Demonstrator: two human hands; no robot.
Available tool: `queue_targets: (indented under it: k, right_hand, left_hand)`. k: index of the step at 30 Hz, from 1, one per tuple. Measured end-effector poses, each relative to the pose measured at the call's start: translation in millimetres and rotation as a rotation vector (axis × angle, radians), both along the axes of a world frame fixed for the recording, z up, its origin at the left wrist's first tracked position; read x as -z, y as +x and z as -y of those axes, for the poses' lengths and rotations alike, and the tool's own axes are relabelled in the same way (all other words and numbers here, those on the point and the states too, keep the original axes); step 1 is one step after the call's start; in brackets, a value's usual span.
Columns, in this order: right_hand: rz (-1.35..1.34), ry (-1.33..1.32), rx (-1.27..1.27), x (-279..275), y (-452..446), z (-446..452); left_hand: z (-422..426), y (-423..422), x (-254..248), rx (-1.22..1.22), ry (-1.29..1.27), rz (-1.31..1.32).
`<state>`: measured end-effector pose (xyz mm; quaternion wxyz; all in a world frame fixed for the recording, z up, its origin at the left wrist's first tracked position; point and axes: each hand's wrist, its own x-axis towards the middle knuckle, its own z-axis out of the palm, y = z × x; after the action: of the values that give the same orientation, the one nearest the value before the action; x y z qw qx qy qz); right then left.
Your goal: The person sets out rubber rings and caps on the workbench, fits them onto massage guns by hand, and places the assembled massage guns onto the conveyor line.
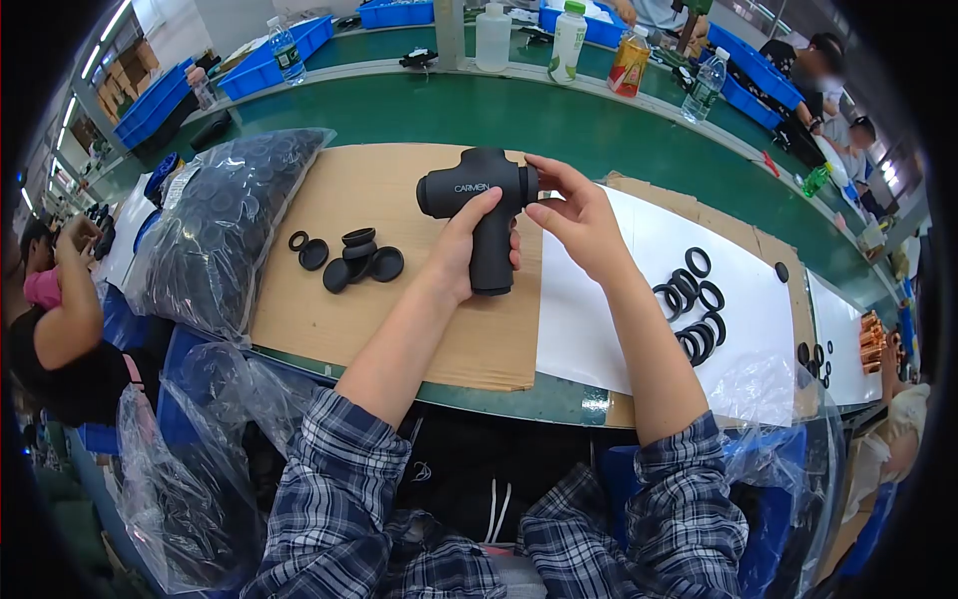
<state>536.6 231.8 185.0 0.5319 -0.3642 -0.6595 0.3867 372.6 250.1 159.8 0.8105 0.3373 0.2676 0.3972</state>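
A black massage gun (491,255) with white lettering is held upright above the cardboard. My left hand (459,238) wraps around its handle, the thumb lying up along the body below the lettering. At the right end of the gun's head, the thumb and fingers of my right hand (581,215) close on a black round end piece (529,186); whether it is a separate ring or part of the gun I cannot tell. Several black caps (387,264) lie on the cardboard to the left. Several black rings (699,262) lie on white paper to the right.
A clear bag full of black round parts (225,230) sits at the left edge of the cardboard sheet (439,364). Bottles (569,42) and blue bins (274,55) line the far side of the green bench (399,110). Other people sit on both sides.
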Motion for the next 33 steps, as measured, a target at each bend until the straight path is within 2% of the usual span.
queue_targets:
  k: [4, 19, 24, 33]
  right_hand:
    - [0.114, 0.027, 0.004, -8, 3, 3]
    - [0.17, 0.182, 0.076, -18, -2, 7]
    - [0.198, 0.161, 0.07, -17, -2, 8]
    - [0.21, 0.068, 0.063, -14, -1, 8]
  left_hand:
    - [1, -1, -3, 0.019, 0.04, -0.002]
    - [3, 4, -4, 0.001, -0.036, 0.125]
    - [5, 5, -4, 0.006, -0.056, 0.151]
    - [3, 3, -2, 0.009, -0.026, 0.04]
